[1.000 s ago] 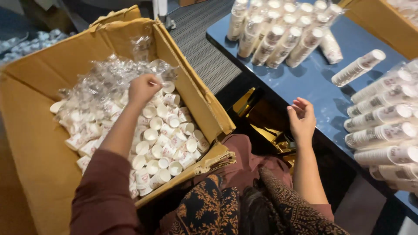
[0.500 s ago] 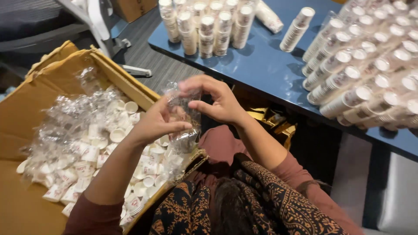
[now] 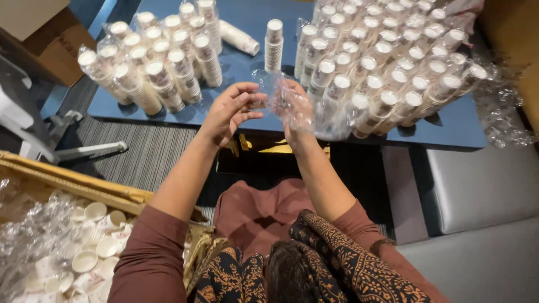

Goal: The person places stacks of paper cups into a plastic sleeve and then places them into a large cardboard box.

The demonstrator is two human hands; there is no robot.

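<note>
My left hand (image 3: pixel 229 112) and my right hand (image 3: pixel 295 111) are raised together in front of the blue table (image 3: pixel 247 56). Between them they hold a crumpled clear plastic bag (image 3: pixel 278 92); the left fingers pinch its edge and the right hand is wrapped in the film. Whether the bag holds anything is not visible. Wrapped stacks of white paper cups (image 3: pixel 387 62) lie just beyond the right hand, and more stacks (image 3: pixel 151 62) lie to the left.
A cardboard box (image 3: pixel 67 185) at lower left holds several loose white cups (image 3: pixel 84 261) and clear bags. Another brown box (image 3: pixel 50 39) stands at upper left. Grey cushioned seats (image 3: pixel 483 185) are to the right. Loose plastic film (image 3: pixel 499 112) lies at the table's right end.
My hands have risen from over the box to the table's edge with the clear bag between them. The view has swung right, away from the box.
</note>
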